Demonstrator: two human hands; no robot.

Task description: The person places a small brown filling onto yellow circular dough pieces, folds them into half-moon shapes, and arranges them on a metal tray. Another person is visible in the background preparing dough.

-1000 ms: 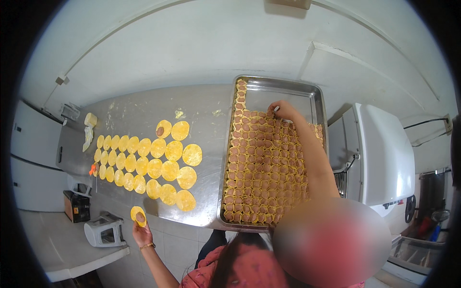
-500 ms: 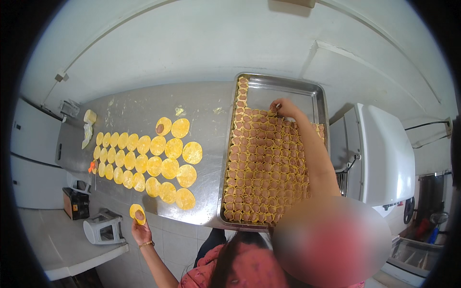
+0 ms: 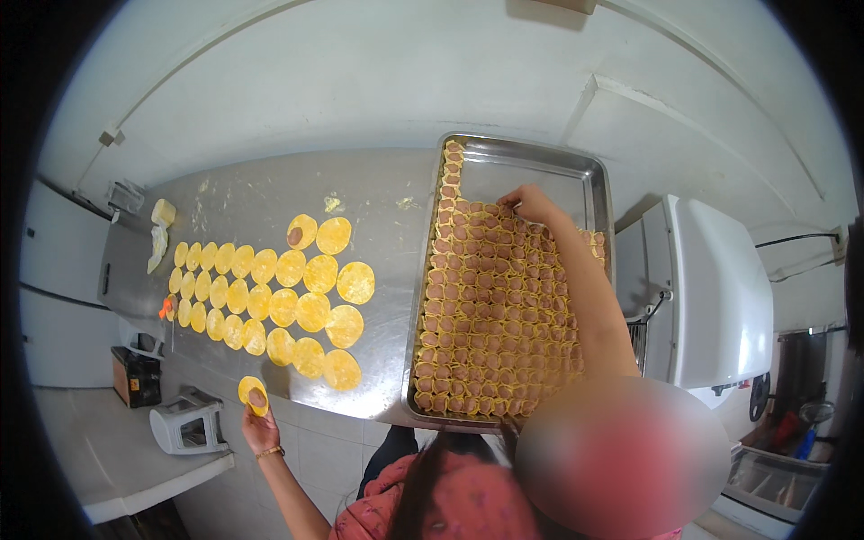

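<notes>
In my left hand (image 3: 261,432), beyond the table's front edge, the fingers hold a round yellow dough wrapper (image 3: 247,387) with a lump of brownish-pink filling (image 3: 258,399) on it. My right hand (image 3: 529,203) reaches across a large metal tray (image 3: 549,165). Its fingertips are drawn together on a dumpling at the far edge of the packed rows; the fingers partly hide it. Several open-topped dumplings (image 3: 481,297) with yellow rims fill most of the tray. Left of it, flat yellow wrappers (image 3: 312,310) lie in rows, and one (image 3: 307,228) at the back carries filling.
The steel table (image 3: 387,261) has pale smears near the wall. A pale block-like item (image 3: 163,212) and a small orange object (image 3: 166,308) sit at its left end. A grey plastic stool (image 3: 191,423) stands at lower left, a white appliance (image 3: 720,292) at right.
The view has shifted slightly, moving the table and tray a little left. My right fingertips have moved slightly left along the far dumpling row. My left hand still holds the filled wrapper.
</notes>
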